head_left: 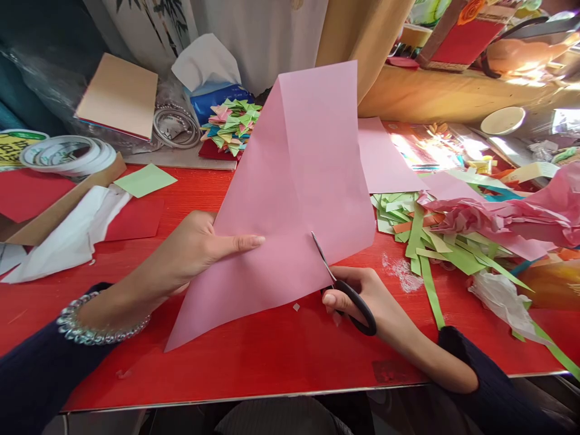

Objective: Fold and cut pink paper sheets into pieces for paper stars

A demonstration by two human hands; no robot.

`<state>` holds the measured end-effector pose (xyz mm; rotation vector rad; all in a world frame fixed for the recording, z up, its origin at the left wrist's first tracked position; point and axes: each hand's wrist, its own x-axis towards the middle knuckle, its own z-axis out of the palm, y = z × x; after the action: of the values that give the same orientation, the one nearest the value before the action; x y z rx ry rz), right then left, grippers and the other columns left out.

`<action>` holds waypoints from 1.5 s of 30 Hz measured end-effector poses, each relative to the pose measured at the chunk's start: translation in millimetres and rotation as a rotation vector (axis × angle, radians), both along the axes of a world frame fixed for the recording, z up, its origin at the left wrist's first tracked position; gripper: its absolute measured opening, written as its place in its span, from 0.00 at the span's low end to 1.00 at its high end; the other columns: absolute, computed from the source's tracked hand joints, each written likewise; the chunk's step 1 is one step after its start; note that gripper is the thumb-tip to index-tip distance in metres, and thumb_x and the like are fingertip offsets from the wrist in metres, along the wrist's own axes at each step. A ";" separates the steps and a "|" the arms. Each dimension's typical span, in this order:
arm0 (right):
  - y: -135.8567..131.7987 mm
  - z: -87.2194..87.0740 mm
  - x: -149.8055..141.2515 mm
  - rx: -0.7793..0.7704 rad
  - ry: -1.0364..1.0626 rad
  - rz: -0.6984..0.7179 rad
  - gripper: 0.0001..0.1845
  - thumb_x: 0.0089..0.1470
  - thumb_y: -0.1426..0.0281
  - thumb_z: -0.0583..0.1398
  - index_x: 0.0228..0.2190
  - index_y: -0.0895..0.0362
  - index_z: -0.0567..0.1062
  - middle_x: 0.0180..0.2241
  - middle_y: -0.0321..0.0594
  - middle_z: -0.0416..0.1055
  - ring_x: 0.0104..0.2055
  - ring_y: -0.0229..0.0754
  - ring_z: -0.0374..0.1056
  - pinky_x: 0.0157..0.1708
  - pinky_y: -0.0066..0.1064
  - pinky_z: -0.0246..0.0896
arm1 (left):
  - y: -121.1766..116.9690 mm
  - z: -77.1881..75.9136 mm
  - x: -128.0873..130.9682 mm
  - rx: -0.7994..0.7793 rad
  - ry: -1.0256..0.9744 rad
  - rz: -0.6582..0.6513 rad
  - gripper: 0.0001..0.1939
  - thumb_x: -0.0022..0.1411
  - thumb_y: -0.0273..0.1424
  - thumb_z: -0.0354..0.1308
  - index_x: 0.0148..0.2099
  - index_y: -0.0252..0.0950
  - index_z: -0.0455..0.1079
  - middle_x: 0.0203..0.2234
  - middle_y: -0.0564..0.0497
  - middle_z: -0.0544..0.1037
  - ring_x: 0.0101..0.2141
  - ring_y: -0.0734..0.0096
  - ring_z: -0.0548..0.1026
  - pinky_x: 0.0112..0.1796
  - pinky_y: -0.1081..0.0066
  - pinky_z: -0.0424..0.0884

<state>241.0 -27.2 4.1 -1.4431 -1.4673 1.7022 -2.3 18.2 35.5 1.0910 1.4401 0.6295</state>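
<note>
A large pink sheet of paper point(294, 181) is held up over the red table, creased lengthwise in its upper part. My left hand point(203, 248) grips its left edge, thumb on the near face and the other fingers hidden behind. At the sheet's lower right edge, my right hand point(357, 296) holds black-handled scissors point(356, 305). One blade point(322, 254) lies in front of the paper; the other is hidden behind it. Just below the edge, a tiny pale paper scrap point(296, 307) rests on the table.
Green paper strips point(426, 241) and crumpled pink paper point(507, 211) are heaped on the right. Tape rolls point(67, 158) sit in a cardboard box at the left, near a green square point(145, 180). Behind stand folded paper pieces point(233, 124) and a tissue pack point(217, 99). The red table's point(254, 374) front edge is close.
</note>
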 end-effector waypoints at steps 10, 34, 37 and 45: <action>0.3 1.0 -1.8 -0.010 -0.005 -0.022 0.23 0.40 0.53 0.67 0.18 0.56 0.65 0.15 0.30 0.63 0.17 0.32 0.58 0.16 0.24 0.51 | -0.5 -4.6 -2.8 0.002 0.045 -0.022 0.20 0.44 0.42 0.69 0.37 0.35 0.75 0.30 0.47 0.81 0.30 0.56 0.79 0.24 0.70 0.75; -0.4 1.0 -2.2 0.039 -0.060 -0.020 0.24 0.43 0.50 0.65 0.18 0.57 0.66 0.14 0.31 0.60 0.16 0.32 0.58 0.15 0.24 0.48 | -3.9 -5.9 3.7 -0.020 -0.095 -0.075 0.12 0.45 0.37 0.70 0.34 0.39 0.77 0.28 0.51 0.81 0.27 0.62 0.79 0.22 0.74 0.75; 0.0 0.9 -2.3 0.018 -0.059 -0.027 0.24 0.42 0.51 0.66 0.18 0.57 0.64 0.15 0.31 0.61 0.17 0.32 0.59 0.15 0.24 0.48 | -4.5 -4.3 4.0 -0.024 -0.110 -0.073 0.11 0.45 0.36 0.71 0.33 0.39 0.77 0.26 0.53 0.81 0.26 0.64 0.79 0.21 0.74 0.75; -0.8 1.8 -1.5 0.071 -0.065 -0.015 0.25 0.42 0.49 0.65 0.18 0.56 0.64 0.14 0.30 0.59 0.17 0.31 0.54 0.16 0.24 0.46 | -5.3 -3.1 8.0 -0.033 -0.130 -0.115 0.10 0.45 0.35 0.70 0.32 0.40 0.77 0.26 0.54 0.81 0.24 0.65 0.79 0.22 0.75 0.76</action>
<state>239.5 -28.0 5.9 -1.4801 -1.5319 1.5918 5.7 12.9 32.4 1.0794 1.2622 0.5824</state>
